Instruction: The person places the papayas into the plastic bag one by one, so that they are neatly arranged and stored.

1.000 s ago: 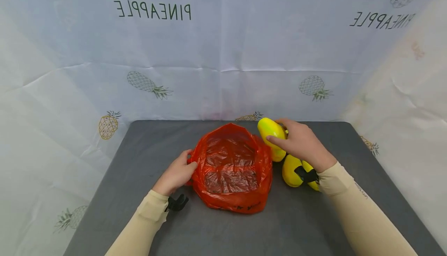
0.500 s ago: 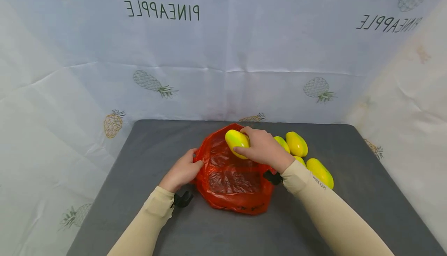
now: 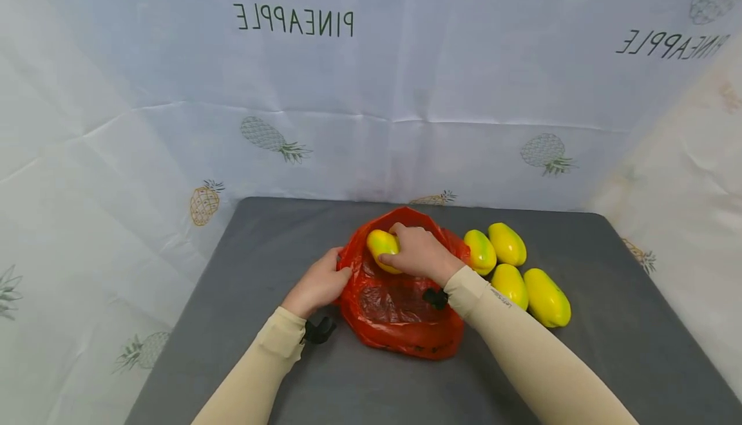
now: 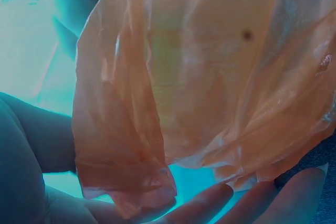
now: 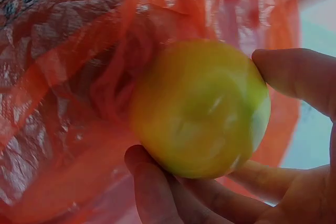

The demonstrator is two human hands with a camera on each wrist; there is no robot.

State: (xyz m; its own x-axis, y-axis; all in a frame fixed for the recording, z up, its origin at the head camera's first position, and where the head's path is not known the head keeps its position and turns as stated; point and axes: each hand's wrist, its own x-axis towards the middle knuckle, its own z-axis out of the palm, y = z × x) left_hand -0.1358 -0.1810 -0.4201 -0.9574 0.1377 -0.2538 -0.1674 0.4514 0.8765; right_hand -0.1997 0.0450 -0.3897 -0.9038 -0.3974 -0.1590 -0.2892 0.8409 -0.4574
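A glossy yellow-green oval fruit sits in the centre of the head view, gripped between the thumb and fingers of the right hand, at the mouth of a thin, crinkled red plastic bag. The left hand, left of centre, pinches the bag's left edge. Four similar yellow-green oval fruits lie right of the bag on the dark grey tabletop.
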